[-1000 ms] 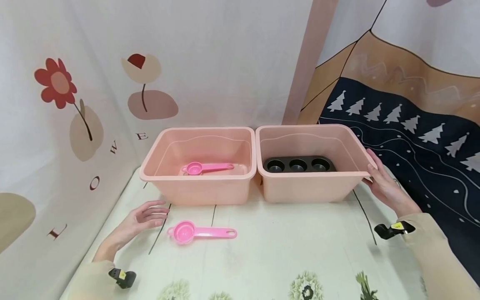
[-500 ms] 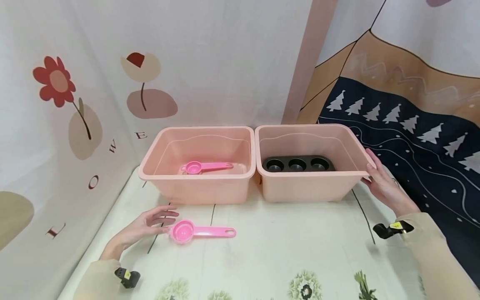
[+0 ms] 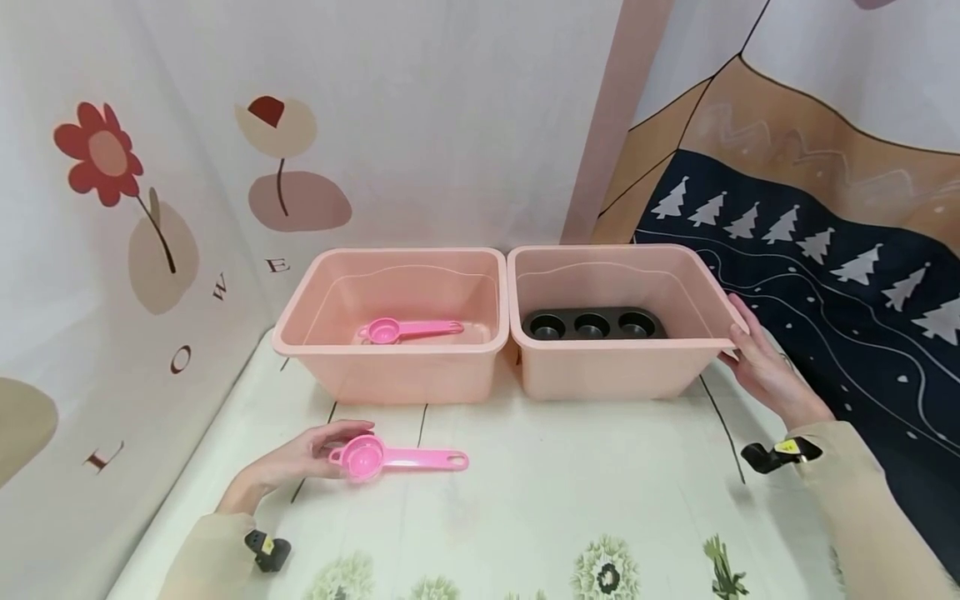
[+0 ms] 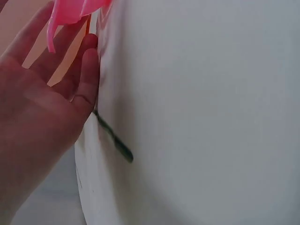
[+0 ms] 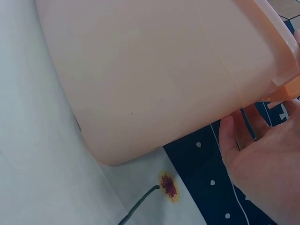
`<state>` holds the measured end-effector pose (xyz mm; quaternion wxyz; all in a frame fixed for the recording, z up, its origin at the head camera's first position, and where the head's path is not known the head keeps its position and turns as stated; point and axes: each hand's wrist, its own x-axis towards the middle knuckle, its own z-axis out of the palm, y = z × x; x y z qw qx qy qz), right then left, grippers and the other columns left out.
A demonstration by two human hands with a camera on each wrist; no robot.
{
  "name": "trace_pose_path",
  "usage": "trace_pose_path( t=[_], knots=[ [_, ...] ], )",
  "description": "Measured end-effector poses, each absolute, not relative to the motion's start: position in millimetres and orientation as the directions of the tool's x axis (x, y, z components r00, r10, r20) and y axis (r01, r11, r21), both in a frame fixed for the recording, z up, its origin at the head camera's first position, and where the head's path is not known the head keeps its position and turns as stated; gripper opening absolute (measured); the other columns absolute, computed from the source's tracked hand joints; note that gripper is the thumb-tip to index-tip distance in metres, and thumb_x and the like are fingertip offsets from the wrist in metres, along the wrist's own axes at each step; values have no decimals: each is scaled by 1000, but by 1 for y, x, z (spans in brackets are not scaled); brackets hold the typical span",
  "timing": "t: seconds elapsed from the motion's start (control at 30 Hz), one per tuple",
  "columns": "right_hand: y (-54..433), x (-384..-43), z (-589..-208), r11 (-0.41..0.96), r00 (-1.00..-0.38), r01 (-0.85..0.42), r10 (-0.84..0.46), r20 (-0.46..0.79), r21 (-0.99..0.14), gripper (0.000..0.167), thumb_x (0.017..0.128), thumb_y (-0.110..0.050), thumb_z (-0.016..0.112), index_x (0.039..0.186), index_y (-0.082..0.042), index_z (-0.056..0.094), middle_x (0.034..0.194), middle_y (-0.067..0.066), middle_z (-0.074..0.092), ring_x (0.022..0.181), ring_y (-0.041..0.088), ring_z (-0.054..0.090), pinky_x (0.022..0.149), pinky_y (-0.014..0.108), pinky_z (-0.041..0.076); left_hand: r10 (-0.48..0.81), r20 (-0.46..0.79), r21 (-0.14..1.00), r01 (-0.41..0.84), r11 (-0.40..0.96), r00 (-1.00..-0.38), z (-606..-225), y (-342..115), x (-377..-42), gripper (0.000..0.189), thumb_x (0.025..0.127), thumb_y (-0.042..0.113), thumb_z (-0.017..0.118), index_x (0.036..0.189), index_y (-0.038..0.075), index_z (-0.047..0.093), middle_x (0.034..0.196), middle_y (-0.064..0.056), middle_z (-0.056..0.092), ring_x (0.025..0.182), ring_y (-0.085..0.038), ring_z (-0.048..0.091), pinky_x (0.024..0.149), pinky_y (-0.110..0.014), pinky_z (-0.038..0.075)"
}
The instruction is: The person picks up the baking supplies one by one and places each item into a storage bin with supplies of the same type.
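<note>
A pink egg separator (image 3: 365,458) lies on the cloth in the head view, its handle pointing right. My left hand (image 3: 321,451) is at its cup end, fingers along the far side of the cup. In the left wrist view the pink cup (image 4: 70,11) overlaps the fingers (image 4: 86,79), which look fairly straight. My right hand (image 3: 768,371) grips the right rim of the right-hand pink bin (image 3: 607,367), partly hidden behind the rim in the right wrist view. Inside that bin is a black muffin pan (image 3: 609,314).
A matching pink bin (image 3: 405,375) stands beside it on the left, with another pink egg separator (image 3: 412,328) inside. Both bins stand at the back against a printed curtain (image 3: 435,125). The table's cloth (image 3: 540,483) has a flower print near the front.
My left hand has moved right and slightly forward, from beside the egg separator to its cup end. My right hand keeps its grip on the bin's rim. The view has shifted slightly.
</note>
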<state>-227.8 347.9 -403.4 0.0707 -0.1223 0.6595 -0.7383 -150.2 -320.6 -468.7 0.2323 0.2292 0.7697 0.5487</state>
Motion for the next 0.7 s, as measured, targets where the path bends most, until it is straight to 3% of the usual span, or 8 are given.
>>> trace_pose_path(
  t=[0.23,0.47,0.57,0.7],
  knots=[
    [347,-228,-403,-138,-960,-62,-263,97,-989,61,106,-28,34,154,-39,-2,153,2,-2,136,18,5,112,33,5,618,-126,937,111,331,-776,-472,-317,-154,68,84,5,74,143,-1,41,141,-25,44,123,0,43,97,-18,35],
    [348,-227,-403,-125,-958,-65,-271,97,-990,61,106,-28,33,154,-38,-4,154,2,-3,136,19,5,112,33,5,616,-132,937,104,332,-777,-473,-315,-154,71,81,5,76,143,0,42,142,-25,43,123,1,43,97,-17,33],
    [348,-227,-403,-126,-958,-61,-270,93,-990,60,106,-28,33,154,-39,-3,153,1,-3,136,19,5,112,32,7,615,-142,934,100,343,-776,-472,-314,-153,72,81,5,76,143,1,42,143,-25,42,124,0,42,99,-23,32],
    [348,-227,-404,-128,-959,-60,-268,93,-990,61,106,-28,34,154,-39,-3,153,1,-2,136,18,6,111,31,8,611,-163,927,92,364,-775,-472,-312,-152,72,80,5,75,144,3,42,144,-22,42,124,0,40,102,-40,29]
  ],
)
